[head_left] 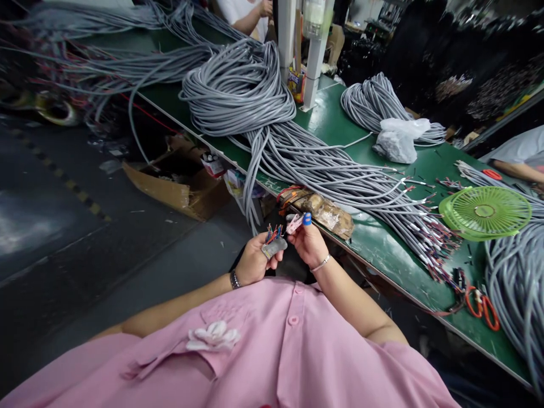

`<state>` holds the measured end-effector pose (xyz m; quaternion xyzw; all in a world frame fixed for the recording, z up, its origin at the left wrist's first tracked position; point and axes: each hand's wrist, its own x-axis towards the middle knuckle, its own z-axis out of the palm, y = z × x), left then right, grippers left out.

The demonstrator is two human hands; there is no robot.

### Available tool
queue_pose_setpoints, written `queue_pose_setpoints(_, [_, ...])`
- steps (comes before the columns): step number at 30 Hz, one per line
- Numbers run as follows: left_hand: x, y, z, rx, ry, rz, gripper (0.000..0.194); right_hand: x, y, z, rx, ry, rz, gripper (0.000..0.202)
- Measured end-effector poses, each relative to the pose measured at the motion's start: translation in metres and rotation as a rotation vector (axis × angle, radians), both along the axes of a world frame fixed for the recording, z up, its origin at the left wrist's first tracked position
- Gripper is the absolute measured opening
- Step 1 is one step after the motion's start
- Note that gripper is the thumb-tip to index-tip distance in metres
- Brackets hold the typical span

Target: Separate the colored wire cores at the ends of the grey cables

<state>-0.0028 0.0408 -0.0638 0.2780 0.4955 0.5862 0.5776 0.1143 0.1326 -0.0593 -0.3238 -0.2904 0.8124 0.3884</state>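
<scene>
In front of my shirt, my left hand (253, 258) is closed around a bunch of thin coloured wires (274, 233), whose tips fan out upward. A grey wrap or pad (274, 247) lies over the thumb side of that hand. My right hand (310, 245) is close beside it on the right, fingers curled in a pinch. A blue band (306, 219) wraps one fingertip, and a pinkish-white piece (294, 223) shows at the fingers. Whether that piece is tape or something held is unclear. Both hands are by the green table's near edge.
Grey cables (323, 170) lie in a long bundle across the green table (408, 283), their stripped ends to the right. A green fan (484, 212) and orange-handled scissors (482, 306) are there too. A cardboard box (170, 190) sits below. Other people work at the far side.
</scene>
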Motion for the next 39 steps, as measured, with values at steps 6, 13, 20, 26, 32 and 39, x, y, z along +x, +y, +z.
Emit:
queue_pose_setpoints(6, [0.001,0.001,-0.002,-0.009,0.044,-0.032,0.025,-0.003,0.001,0.001,-0.014,0.004,-0.062,0.044])
queue_pose_setpoints(13, [0.000,-0.001,-0.002,-0.019,0.043,-0.028,0.025,0.002,-0.002,0.000,-0.081,0.003,0.019,0.057])
queue_pose_setpoints(20, [-0.006,-0.011,-0.010,-0.012,0.067,-0.059,0.025,0.016,-0.010,-0.010,-0.129,0.097,0.106,0.057])
queue_pose_setpoints(26, [-0.002,-0.008,-0.006,0.065,0.014,-0.141,0.038,0.035,-0.013,-0.019,-0.092,-0.022,0.072,0.049])
queue_pose_setpoints(32, [0.002,-0.004,-0.002,0.099,-0.025,-0.117,0.040,0.058,-0.018,-0.022,0.070,-0.227,0.043,0.038])
queue_pose_setpoints(39, [0.004,-0.007,0.005,-0.010,0.142,-0.063,0.032,0.065,-0.034,0.001,0.387,-0.424,0.219,0.027])
